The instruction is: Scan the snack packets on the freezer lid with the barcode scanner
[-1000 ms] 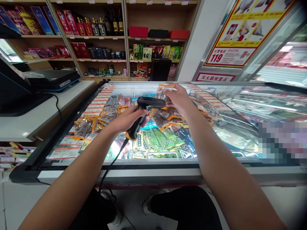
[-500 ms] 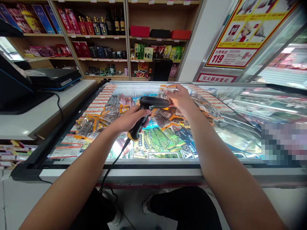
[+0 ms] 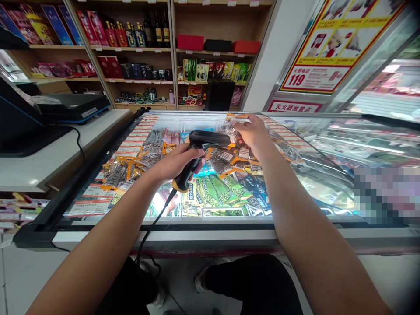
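A barcode scanner [image 3: 210, 138] and an orange-edged packet [image 3: 228, 129] over the far half of a chest freezer [image 3: 183, 236]

Our left hand [image 3: 182, 164] is wrapped around the grip of the barcode scanner, whose black head points rightward. Our right hand [image 3: 252, 133] pinches the orange-edged packet between thumb and fingers near the middle of the freezer's far edge, tilted up with its orange strip on top. The scanner's nose is just beside the packet; we cannot tell whether they touch. Our hands stay clear of each other.

A black cable [image 3: 160, 214] drops from the grip across the front edge. Near the left edge we see a heap of packets [image 3: 120, 173], beside price labels [image 3: 93, 197]; a second cluster of packets [image 3: 221, 162] lies around the middle, just beyond the scanner. Toward the front edge, green packs [image 3: 216, 190] sit next to dark blue packs [image 3: 254, 188]. Beyond the far edge we face wooden shelves [image 3: 216, 24] carrying bottles [image 3: 131, 37] and boxes [image 3: 190, 42].
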`<state>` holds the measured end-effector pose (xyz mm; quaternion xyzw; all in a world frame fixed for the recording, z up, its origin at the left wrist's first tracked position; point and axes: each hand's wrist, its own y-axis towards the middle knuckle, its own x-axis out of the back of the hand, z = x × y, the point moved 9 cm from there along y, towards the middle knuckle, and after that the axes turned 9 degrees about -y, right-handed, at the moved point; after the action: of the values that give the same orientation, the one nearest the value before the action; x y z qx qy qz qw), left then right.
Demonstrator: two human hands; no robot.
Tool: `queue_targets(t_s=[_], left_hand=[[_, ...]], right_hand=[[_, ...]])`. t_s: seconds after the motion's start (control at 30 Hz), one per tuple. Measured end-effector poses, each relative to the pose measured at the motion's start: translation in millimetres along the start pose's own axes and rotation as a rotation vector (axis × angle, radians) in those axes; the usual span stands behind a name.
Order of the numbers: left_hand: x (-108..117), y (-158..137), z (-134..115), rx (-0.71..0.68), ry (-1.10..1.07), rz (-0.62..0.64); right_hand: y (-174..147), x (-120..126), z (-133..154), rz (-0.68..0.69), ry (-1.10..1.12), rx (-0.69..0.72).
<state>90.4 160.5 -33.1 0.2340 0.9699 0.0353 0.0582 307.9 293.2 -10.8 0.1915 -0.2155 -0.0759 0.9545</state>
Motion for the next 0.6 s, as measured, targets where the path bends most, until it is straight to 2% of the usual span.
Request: queue_targets(t_s=[0.13, 0.3, 0.47, 0.6], left_hand=[[1.1, -0.7, 1.8, 0.021, -0.011, -0.015], [0.7, -1.3, 0.2, 0.013, -0.008, -0.021], [15.6, 1.4, -4.5, -0.032, -0.034, -0.151], [36.2, 2.5, -14.2, -0.122, -0.091, -0.31]], right_hand=[[-5.7, -0.9, 1.6, -0.005, -0.005, -0.103], [-8.2, -0.4, 6.2, 0.016, -0.097, -0.066], [-4.6, 9.4, -0.1, 0.007, -0.501, -0.005], [-5.1, 18.3, -5.9, -0.076, -0.852, -0.065]])
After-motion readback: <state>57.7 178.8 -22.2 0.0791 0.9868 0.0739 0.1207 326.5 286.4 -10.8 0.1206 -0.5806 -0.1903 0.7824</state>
